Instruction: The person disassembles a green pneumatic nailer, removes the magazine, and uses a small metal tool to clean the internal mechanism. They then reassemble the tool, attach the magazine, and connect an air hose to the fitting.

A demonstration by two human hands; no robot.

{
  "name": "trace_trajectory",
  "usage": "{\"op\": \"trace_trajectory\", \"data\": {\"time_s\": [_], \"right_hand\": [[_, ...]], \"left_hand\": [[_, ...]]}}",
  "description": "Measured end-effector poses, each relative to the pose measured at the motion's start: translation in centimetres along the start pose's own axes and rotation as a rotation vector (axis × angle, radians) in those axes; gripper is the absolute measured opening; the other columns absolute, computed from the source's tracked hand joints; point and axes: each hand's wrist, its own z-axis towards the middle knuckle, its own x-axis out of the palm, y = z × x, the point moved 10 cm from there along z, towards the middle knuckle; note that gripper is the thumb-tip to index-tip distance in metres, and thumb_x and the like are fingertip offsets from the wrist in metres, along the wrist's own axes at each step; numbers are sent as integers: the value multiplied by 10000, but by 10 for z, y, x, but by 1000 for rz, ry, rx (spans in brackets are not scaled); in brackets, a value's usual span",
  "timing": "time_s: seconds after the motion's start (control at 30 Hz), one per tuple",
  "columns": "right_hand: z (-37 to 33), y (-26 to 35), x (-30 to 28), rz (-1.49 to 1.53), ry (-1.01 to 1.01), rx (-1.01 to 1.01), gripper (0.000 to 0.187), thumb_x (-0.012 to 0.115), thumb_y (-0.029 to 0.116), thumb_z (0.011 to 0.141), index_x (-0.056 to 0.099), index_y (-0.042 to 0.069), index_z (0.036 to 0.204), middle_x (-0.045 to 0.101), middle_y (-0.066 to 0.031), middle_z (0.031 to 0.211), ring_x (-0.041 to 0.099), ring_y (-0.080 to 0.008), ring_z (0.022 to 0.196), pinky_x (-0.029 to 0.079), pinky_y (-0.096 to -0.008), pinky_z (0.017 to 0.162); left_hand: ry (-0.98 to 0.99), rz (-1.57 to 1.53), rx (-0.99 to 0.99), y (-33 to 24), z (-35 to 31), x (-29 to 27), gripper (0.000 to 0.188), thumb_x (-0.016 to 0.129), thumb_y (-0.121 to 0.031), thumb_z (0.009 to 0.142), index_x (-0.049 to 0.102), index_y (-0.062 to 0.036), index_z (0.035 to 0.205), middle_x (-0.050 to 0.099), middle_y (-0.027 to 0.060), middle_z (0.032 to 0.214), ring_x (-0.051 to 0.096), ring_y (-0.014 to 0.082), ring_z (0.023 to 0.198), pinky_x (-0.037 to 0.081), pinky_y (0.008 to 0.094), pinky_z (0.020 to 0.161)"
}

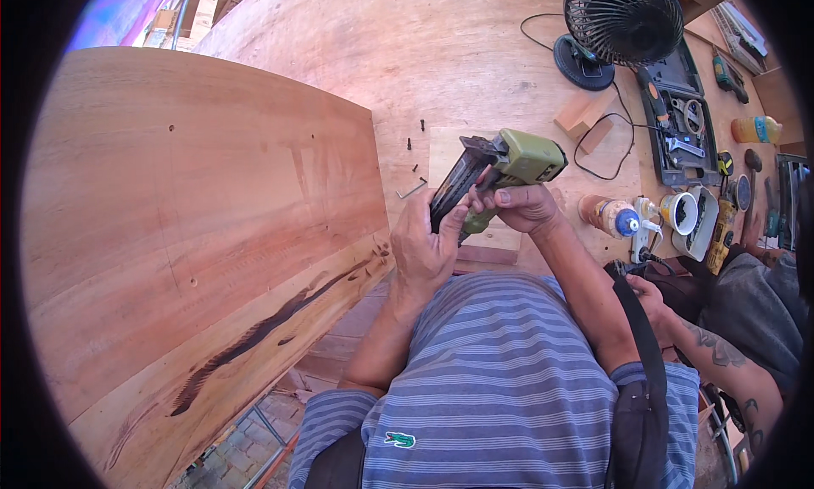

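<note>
Above the bench, in front of my striped shirt, I hold a green and black nail gun [527,157] tilted, its dark magazine pointing up and left. My left hand [421,245] is closed around the magazine's lower part. My right hand [527,208] wraps the green body from the right, its fingers near the handle and trigger. Part of the handle is hidden behind my fingers. Just beyond my left hand, an L-shaped hex key [413,188] and several small black screws [409,143] lie on the plywood bench [322,44].
A large wooden panel [212,158] stands at left. Beyond the tool are wood blocks [585,113] and a black fan [623,19] with its cable. At right lie an open toolbox [676,120], a glue bottle [606,215] and a white cup [679,212]. Another person's tattooed arm [712,345] reaches in nearby.
</note>
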Motion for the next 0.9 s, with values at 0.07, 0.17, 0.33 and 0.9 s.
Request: {"op": "trace_trajectory", "data": {"time_s": [0.07, 0.17, 0.33, 0.9], "right_hand": [[-1, -1, -4, 24, 16, -2, 392, 790, 59, 806, 677, -19, 1173, 717, -108, 906, 698, -227, 883, 515, -400, 986], [1, -1, -5, 45, 52, -29, 381, 797, 70, 793, 684, -14, 1147, 711, -114, 902, 691, -236, 855, 511, -413, 995], [0, 2, -2, 50, 39, -37, 378, 800, 73, 783, 684, -10, 1133, 704, -119, 881, 683, -243, 837, 511, -432, 994], [-4, 2, -5, -77, -46, -11, 391, 783, 52, 795, 678, -18, 1166, 709, -119, 928, 688, -236, 881, 501, -407, 994]], "left_hand": [[21, 2, -8, -3, -1, 1, 355, 702, -288, 993, 616, 26, 1135, 682, 170, 854, 681, 274, 763, 530, 388, 668], [39, -30, -49, -7, -2, 2, 343, 706, -295, 981, 622, 5, 1125, 681, 182, 927, 684, 364, 822, 531, 438, 699], [12, 13, 20, -13, -3, 2, 332, 709, -294, 976, 631, -3, 1114, 680, 176, 921, 676, 377, 811, 527, 452, 693], [6, -84, 10, -3, -1, -2, 340, 716, -229, 984, 619, 39, 1169, 692, 156, 857, 681, 220, 748, 533, 349, 675]]}}
